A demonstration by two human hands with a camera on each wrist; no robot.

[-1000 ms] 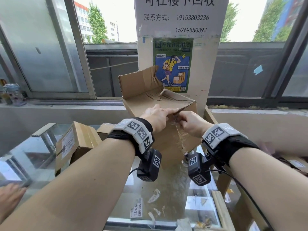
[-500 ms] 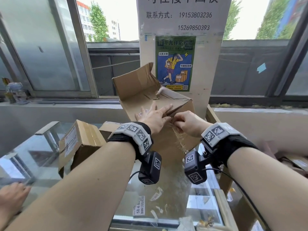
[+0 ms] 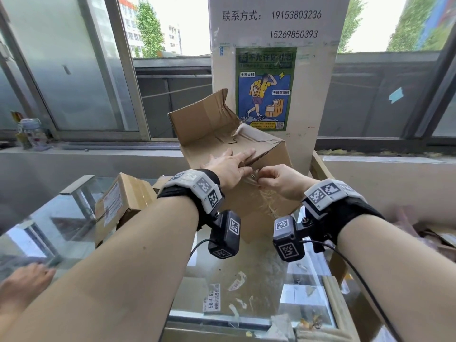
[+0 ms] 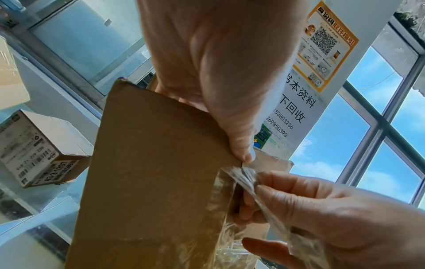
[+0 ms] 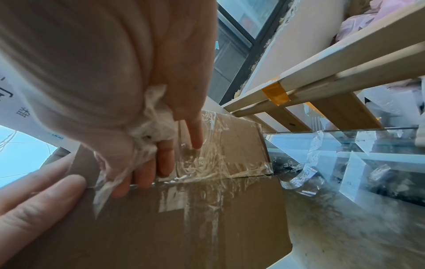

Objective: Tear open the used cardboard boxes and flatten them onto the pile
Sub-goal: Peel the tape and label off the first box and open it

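A brown cardboard box (image 3: 269,154) stands on the glass table (image 3: 246,287), one top flap raised at the back. My left hand (image 3: 229,164) lies flat on the box's upper near edge with straight fingers, the thumb (image 4: 241,145) pressing the edge. Just to its right my right hand (image 3: 278,177) pinches a strip of clear packing tape (image 4: 248,178) lifted off the box's front seam. More crinkled clear tape (image 5: 207,160) clings to the box front below the fingers (image 5: 164,158).
A smaller labelled box (image 3: 118,206) lies on the table at left, another behind it. A white pillar with a poster (image 3: 265,87) stands right behind the box. A wooden frame (image 5: 322,87) runs along the right. Tape scraps and a label (image 3: 212,301) litter the glass.
My left hand went from curled at the box edge to flat with straight fingers on top. My right hand has drawn the tape strip slightly away from the seam.
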